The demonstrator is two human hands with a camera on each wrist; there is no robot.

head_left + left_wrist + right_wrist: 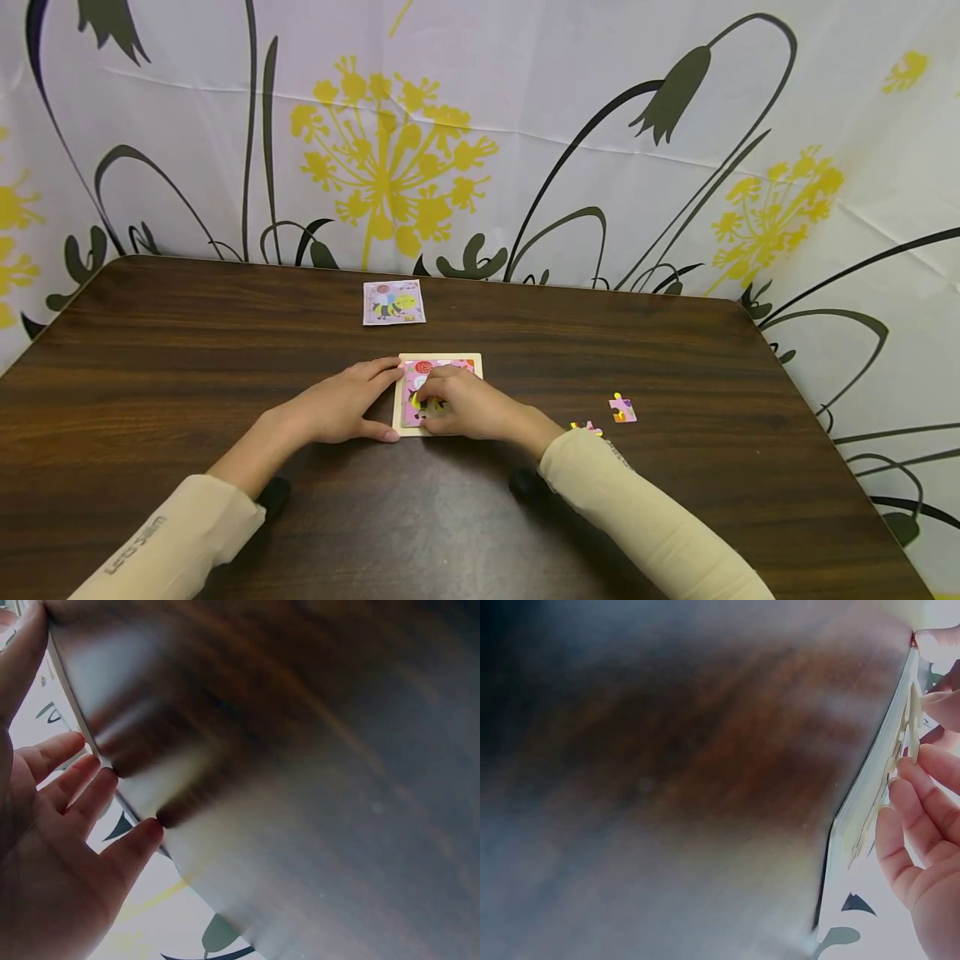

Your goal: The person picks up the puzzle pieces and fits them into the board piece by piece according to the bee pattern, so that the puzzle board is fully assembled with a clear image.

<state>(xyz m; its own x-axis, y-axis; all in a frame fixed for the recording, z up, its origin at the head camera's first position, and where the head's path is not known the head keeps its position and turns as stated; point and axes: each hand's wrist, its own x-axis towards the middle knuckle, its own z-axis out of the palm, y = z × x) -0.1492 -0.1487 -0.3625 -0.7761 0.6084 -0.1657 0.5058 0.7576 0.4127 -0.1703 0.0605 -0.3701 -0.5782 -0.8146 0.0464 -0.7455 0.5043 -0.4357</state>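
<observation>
A small jigsaw puzzle board point(442, 357) with a pale rim and a pink bee picture lies on the table. My left hand point(341, 407) rests at its left side, fingertips at the upper left edge and thumb at the lower left corner. Those fingers are extended in the left wrist view. Over the right part of the board, my right hand point(468, 404) pinches a thin puzzle piece point(914, 724), seen edge-on between thumb and fingers in the right wrist view. This hand hides part of the picture, so the piece's exact place cannot be told.
One loose puzzle piece point(622, 408) lies right of the board. Another colourful bit point(587, 428) is partly hidden by my right forearm. Behind the board lies a square bee picture card point(393, 302). The brown table point(187, 350) ends at a flowered curtain point(525, 125).
</observation>
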